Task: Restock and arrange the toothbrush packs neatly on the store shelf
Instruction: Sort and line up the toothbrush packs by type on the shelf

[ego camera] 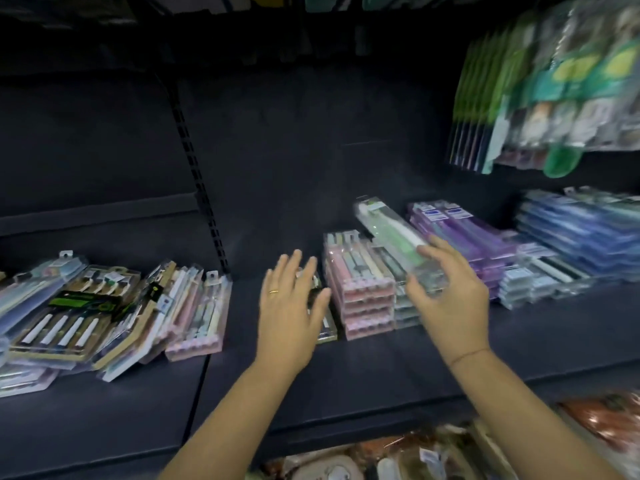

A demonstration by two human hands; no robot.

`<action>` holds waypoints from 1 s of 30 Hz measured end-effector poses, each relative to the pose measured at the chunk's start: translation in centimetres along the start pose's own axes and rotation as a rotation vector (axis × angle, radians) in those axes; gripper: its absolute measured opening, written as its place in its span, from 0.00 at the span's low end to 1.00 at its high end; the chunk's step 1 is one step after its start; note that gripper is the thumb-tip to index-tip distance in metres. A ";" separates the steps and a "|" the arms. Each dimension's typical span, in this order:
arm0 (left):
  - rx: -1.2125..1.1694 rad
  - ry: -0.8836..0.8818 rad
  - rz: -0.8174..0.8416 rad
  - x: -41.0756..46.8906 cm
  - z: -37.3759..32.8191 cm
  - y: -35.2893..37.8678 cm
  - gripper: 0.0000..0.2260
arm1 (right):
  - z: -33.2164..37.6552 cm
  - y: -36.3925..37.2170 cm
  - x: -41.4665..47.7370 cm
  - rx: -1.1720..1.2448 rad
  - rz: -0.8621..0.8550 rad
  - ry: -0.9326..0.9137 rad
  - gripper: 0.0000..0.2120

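Observation:
My right hand [450,303] grips the near end of a clear pack with a green and white toothbrush [388,230], held tilted above the stacks. Below it stands a neat stack of pink toothbrush packs [360,292], with a lower stack of clear packs [405,306] beside it, partly hidden by my right hand. My left hand [291,306], wearing a ring, hovers with straight spread fingers over a dark pack [327,327] lying flat left of the pink stack. Purple packs [460,233] lie to the right on the dark shelf [346,368].
A loose, leaning pile of mixed toothbrush packs [104,306] fills the shelf's left part. Blue packs [581,230] are stacked far right, with small clear packs [533,282] in front. Green-carded goods [554,81] hang above right. A lower shelf [450,452] holds other goods.

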State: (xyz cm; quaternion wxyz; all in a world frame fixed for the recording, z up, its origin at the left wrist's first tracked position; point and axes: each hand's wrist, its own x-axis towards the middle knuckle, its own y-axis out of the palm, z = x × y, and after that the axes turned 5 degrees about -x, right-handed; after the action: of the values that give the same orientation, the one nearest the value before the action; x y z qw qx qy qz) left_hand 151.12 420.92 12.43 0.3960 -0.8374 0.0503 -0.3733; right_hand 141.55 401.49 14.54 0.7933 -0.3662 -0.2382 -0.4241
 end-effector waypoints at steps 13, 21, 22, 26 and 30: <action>-0.002 0.052 0.403 2.8 -2.9 3.9 0.24 | -6.3 1.6 2.5 -0.451 -0.088 -0.070 0.15; 0.031 0.040 0.405 2.5 -3.1 3.6 0.28 | -5.6 1.5 1.7 -0.526 -0.160 -0.029 0.16; 0.040 0.030 0.398 2.3 -3.0 2.9 0.31 | -5.1 1.4 1.5 -0.513 -0.164 -0.033 0.17; 0.057 -0.040 0.196 0.3 0.7 -1.1 0.29 | -0.8 2.0 -0.2 -0.306 -0.100 -0.164 0.18; 0.161 -0.220 -0.236 -3.8 8.3 -6.7 0.22 | 5.5 5.7 -4.1 0.057 0.262 -0.276 0.13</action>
State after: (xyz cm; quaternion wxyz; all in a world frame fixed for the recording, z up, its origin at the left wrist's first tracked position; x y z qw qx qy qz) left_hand 152.54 432.09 11.50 0.4185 -0.8387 -0.1221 -0.3263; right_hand 143.83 409.97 13.00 0.8117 -0.4261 -0.3068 -0.2558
